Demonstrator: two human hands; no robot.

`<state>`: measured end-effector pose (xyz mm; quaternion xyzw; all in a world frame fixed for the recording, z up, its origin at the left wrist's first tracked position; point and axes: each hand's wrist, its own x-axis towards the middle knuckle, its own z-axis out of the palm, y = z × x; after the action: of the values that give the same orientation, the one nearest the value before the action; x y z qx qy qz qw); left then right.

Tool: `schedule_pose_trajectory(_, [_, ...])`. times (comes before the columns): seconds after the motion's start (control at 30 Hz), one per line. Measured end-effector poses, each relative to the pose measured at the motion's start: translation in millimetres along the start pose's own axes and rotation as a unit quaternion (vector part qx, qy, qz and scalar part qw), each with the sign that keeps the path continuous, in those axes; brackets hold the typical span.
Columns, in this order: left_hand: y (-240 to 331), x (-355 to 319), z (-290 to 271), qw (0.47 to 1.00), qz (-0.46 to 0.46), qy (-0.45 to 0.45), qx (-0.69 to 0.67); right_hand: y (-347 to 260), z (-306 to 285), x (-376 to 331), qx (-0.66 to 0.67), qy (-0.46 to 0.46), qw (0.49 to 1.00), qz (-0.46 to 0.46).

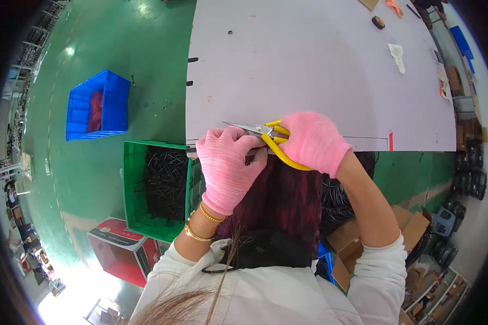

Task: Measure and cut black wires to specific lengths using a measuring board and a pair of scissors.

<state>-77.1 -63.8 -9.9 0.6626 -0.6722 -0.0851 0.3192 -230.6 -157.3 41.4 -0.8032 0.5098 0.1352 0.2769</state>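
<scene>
Yellow-handled scissors: in right hand, grip closed round handles, blades pointing toward left hand, fisted at desk edge, contents hidden. Likely light, rigid, sharp; take by handles.

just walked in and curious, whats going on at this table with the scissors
A person in pink gloves works at the near edge of a white table. The right hand holds yellow-handled scissors, blades pointing left along the edge. The left hand is closed at the edge right beside the blades; what it pinches is hidden. Below the table, a green crate holds black cable pieces, and a blue crate sits further off on the green floor.
</scene>
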Motion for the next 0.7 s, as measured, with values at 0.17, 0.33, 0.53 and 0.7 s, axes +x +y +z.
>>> schedule_pose_trajectory(0.17, [-15.3,-0.9,-15.5,0.999,0.029,0.0,0.024,-0.9,19.2,-12.1,0.147,0.104,0.975,-0.133])
schedule_pose_trajectory(0.33, [-8.8,-8.3,-15.0,0.995,0.051,-0.036,-0.083,14.5,31.3,-44.7,0.149,0.157,0.967,-0.132])
schedule_pose_trajectory(0.53, [-0.1,-30.3,-39.0,0.994,0.026,-0.1,-0.032,13.7,46.0,-71.7,0.09,0.2,0.959,-0.178])
schedule_pose_trajectory(0.7, [3.9,-43.5,-53.1,0.994,-0.007,-0.091,-0.063,35.9,76.7,-100.1,0.158,0.315,0.913,-0.208])
